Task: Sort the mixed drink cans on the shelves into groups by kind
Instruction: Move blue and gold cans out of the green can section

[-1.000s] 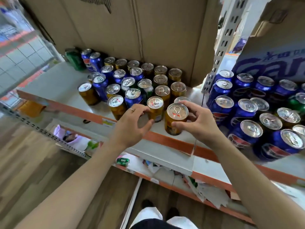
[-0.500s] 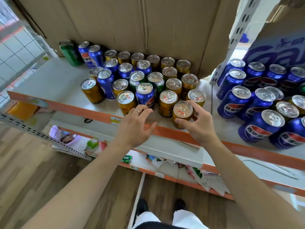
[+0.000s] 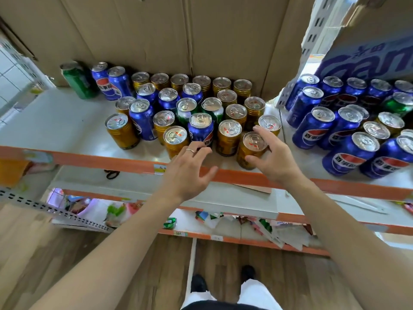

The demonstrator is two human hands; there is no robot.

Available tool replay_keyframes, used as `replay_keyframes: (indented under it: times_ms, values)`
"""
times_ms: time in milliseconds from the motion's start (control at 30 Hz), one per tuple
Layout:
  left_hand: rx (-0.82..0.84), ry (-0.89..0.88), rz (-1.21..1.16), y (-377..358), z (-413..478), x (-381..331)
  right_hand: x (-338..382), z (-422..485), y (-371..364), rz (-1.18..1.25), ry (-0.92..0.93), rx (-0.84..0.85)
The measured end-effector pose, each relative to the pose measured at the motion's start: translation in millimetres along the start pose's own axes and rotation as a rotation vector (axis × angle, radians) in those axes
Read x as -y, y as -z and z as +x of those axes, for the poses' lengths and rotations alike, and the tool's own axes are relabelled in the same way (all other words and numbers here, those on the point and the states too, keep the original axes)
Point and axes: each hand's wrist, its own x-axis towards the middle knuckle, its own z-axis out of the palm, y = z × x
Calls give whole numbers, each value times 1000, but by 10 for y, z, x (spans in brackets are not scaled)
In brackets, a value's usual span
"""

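While the gold can (image 3: 252, 151) stands at the near edge of the shelf (image 3: 55, 124), at the right end of the mixed cans (image 3: 186, 106), the right hand (image 3: 273, 161) cups it. The thumb lies on its near side and the fingers curve loosely past its far side, though whether they clamp it is unclear. Just left, the left hand (image 3: 185, 173) hovers with fingers spread, holding nothing, near a blue can (image 3: 200, 128). Farther right stand more blue cans (image 3: 312, 128).

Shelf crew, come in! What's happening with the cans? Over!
Left hand open, hovering by blue can. Right hand cupped round front gold can, upright at shelf edge. Green cans mixed among gold behind.
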Motion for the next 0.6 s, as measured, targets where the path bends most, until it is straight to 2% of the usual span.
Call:
replay_keyframes:
  times_ms: [300,600]
  values:
    - [0,-89,22,147,-93,16,207,-356,106,-266,55,-166]
    - [-47,-47,125,404,-111,-25,518,-499,189,-470,205,-20]
